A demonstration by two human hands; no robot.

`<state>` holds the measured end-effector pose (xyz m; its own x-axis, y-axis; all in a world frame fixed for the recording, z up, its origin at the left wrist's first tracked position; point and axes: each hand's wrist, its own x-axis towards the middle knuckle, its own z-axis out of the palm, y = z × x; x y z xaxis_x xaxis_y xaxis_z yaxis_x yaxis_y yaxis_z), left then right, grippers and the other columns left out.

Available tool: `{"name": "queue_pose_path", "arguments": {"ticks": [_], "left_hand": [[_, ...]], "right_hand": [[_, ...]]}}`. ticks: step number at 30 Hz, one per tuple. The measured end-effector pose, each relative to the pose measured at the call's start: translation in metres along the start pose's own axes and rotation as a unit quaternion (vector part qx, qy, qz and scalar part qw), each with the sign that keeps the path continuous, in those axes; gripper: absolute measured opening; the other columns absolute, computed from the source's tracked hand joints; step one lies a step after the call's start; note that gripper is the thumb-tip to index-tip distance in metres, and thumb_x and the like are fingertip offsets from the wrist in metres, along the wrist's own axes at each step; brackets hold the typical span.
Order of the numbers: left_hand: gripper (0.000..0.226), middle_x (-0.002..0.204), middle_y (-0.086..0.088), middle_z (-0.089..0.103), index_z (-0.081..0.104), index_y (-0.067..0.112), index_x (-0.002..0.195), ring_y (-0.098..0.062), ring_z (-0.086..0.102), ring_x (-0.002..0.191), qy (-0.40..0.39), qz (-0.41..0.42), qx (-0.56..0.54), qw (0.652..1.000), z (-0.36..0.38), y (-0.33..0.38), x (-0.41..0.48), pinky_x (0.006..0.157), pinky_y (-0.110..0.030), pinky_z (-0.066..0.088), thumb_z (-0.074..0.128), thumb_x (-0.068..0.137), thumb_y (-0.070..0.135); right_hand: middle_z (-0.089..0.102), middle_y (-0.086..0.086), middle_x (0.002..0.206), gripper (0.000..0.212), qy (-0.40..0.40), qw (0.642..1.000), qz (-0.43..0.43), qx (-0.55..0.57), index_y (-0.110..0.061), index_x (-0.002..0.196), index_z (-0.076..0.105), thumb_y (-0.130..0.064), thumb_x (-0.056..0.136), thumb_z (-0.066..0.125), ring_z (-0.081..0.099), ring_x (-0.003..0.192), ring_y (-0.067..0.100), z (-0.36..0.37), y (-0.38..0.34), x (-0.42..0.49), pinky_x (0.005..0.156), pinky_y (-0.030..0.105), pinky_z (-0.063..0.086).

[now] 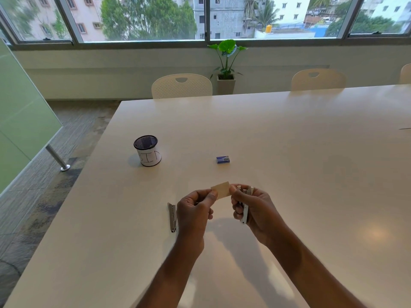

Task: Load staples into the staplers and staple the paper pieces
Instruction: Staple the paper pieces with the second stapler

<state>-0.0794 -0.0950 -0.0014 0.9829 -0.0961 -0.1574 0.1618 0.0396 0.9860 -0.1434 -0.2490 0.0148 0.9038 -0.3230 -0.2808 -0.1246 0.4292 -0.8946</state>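
The left hand (195, 207) pinches a paper (221, 189); the right hand (255, 207) grips a stapler (244, 214) and the paper's other edge. At their nine o'clock lies a second stapler (172, 216).

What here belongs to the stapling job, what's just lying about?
Job: beige paper piece in left hand; silver metal stapler in right hand; second silver stapler on table; blue staple box.
Idle: black mesh cup, white label; white perforated chair; potted green plant.

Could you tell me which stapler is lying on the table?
The stapler left of the left hand, which pinches the paper piece, lies on the table; the other stapler is gripped in the right hand.
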Motion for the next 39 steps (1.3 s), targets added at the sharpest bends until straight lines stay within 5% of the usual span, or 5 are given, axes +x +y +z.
{"name": "queue_pose_path", "arguments": {"ticks": [7,14,22,27,39], "left_hand": [[0.012,0.089,-0.013,0.085,0.080,0.012,0.111,-0.029,0.085,0.080,-0.075,-0.010,-0.078,0.994,-0.0031,0.0063,-0.0051,0.067,-0.031,0.069,0.076,0.100,0.014],[0.016,0.104,-0.009,0.086,0.078,0.004,0.115,-0.025,0.085,0.098,-0.087,0.044,-0.081,0.992,-0.0036,0.0066,-0.0062,0.078,-0.032,0.069,0.072,0.100,0.003],[0.023,0.109,-0.008,0.084,0.082,0.008,0.109,-0.026,0.082,0.104,-0.082,0.070,-0.057,0.993,-0.0075,0.0009,-0.0053,0.086,-0.040,0.069,0.068,0.100,-0.009],[0.029,0.109,-0.009,0.083,0.080,0.006,0.111,-0.030,0.083,0.103,-0.082,0.048,-0.080,0.992,-0.0099,0.0000,-0.0056,0.084,-0.041,0.070,0.056,0.105,-0.009],[0.022,0.099,-0.007,0.085,0.077,0.012,0.111,-0.027,0.084,0.091,-0.067,0.060,-0.052,0.995,-0.0055,0.0028,-0.0093,0.075,-0.038,0.070,0.082,0.092,0.004]], "right_hand": [[0.066,0.014,0.077,0.023,0.008,1.000,-0.021,-0.021,0.000,0.117,0.077,-0.015,0.099,0.077,0.056,0.061,0.018,-0.0030,-0.0002,-0.0007,0.055,0.028,0.047],[0.080,0.019,0.103,0.032,-0.013,1.000,-0.026,0.008,-0.007,0.115,0.080,-0.035,0.101,0.075,0.062,0.064,0.018,-0.0006,-0.0001,-0.0025,0.058,0.030,0.049],[0.068,0.016,0.085,0.017,-0.021,0.997,-0.045,-0.050,-0.011,0.114,0.083,-0.008,0.099,0.076,0.060,0.069,0.021,-0.0032,-0.0026,-0.0040,0.059,0.032,0.046],[0.070,0.013,0.083,0.021,-0.014,0.993,-0.081,-0.081,-0.018,0.114,0.084,-0.009,0.096,0.081,0.060,0.065,0.019,-0.0001,-0.0012,-0.0058,0.057,0.029,0.050],[0.070,0.007,0.077,0.023,-0.010,0.988,-0.113,-0.103,-0.019,0.114,0.083,-0.007,0.094,0.082,0.058,0.062,0.018,-0.0005,-0.0011,-0.0095,0.056,0.029,0.050]]}}
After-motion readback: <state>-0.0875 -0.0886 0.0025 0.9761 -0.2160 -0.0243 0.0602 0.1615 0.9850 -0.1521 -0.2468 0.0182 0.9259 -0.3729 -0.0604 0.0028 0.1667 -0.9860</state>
